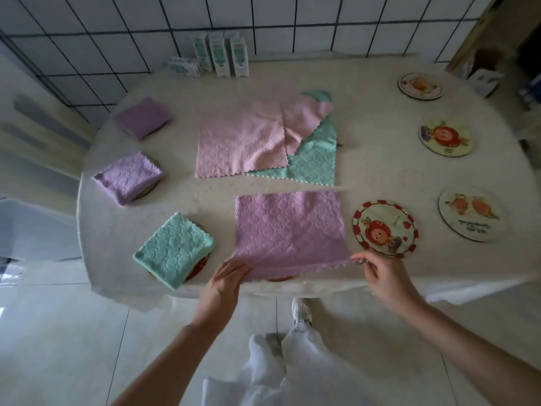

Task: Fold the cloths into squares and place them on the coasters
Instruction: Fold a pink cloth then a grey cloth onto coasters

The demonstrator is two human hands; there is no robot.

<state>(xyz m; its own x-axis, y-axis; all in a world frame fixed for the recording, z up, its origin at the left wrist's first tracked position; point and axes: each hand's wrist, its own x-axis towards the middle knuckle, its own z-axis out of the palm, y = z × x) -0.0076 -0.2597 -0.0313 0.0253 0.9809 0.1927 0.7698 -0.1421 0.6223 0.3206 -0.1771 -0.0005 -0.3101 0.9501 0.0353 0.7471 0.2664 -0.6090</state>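
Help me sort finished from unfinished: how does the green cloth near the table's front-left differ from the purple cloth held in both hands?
The green cloth is folded into a thick square; the purple cloth lies open in a single layer. The green one sits on a coaster that peeks out beneath it; the purple one is spread on the table. Nothing touches the green cloth, while the left hand and right hand grip the purple one's near corners. Both share a quilted texture and scalloped edges.

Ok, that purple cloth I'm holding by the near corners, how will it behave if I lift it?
Probably floppy: the purple cloth already dips along its near edge between the left hand and right hand. Likely light, since fingertip pinches hold it. Its textured weave should grip rather than slip.
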